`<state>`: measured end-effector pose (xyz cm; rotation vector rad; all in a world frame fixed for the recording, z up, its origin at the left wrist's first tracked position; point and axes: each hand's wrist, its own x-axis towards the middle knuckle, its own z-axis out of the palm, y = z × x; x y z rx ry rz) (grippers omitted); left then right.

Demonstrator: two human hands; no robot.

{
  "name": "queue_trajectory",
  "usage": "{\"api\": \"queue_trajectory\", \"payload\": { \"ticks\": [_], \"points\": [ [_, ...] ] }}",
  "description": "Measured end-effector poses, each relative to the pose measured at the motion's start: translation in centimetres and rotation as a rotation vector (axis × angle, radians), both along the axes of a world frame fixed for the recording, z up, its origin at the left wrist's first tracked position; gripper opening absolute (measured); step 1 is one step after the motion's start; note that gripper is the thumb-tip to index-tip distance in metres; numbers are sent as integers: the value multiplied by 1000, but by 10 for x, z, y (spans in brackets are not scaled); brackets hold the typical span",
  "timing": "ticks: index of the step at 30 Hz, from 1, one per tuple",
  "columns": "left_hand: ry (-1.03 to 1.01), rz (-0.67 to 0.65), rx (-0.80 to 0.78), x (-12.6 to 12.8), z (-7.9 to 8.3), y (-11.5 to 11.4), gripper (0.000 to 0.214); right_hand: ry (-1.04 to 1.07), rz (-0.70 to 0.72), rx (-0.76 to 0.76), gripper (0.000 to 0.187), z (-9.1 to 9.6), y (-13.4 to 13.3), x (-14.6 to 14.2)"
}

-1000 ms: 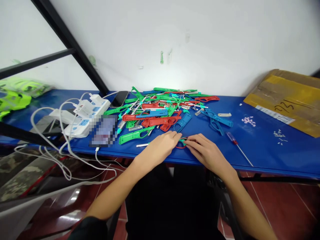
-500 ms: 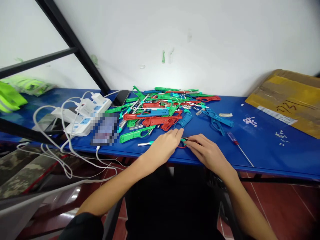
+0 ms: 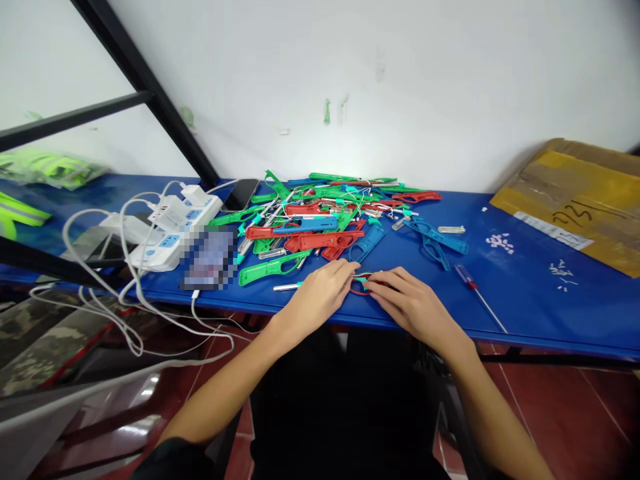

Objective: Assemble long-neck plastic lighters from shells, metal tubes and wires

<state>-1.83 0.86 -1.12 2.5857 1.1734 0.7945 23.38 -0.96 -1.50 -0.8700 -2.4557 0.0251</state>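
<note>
At the table's front edge lies a lighter with a long metal tube [image 3: 285,287], its red casing and a teal part showing between my hands. My left hand [image 3: 323,293] lies over its middle, fingers bent together and pinching at the upper edge of the casing. My right hand [image 3: 407,298] presses bent fingertips on the teal part at the right end. Both palms hide much of the lighter. Just beyond my fingers sits a loose blue casing half [image 3: 374,241].
Behind is a pile of green, red and blue casings [image 3: 325,241] with wires and metal tubes. A screwdriver [image 3: 470,283], small pink pieces [image 3: 500,243] and thin screws [image 3: 563,270] lie right, before a cardboard box [image 3: 575,200]. A power strip [image 3: 167,250] and phones [image 3: 243,195] stand left.
My left fingertips have drawn back slightly leftward and curled in. My right fingertips have shifted a little left on the lighter, and more of the red casing shows.
</note>
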Motion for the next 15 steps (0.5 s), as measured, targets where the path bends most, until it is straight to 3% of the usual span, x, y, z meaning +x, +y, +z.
{"api": "queue_trajectory", "payload": {
  "ticks": [8, 15],
  "points": [
    [-201, 28, 18, -3, -13, -3, 20, 12, 29, -21, 31, 2, 0, 1],
    [-215, 17, -22, -4, -11, -5, 22, 42, -82, -39, 31, 3, -4, -1]
  ]
}}
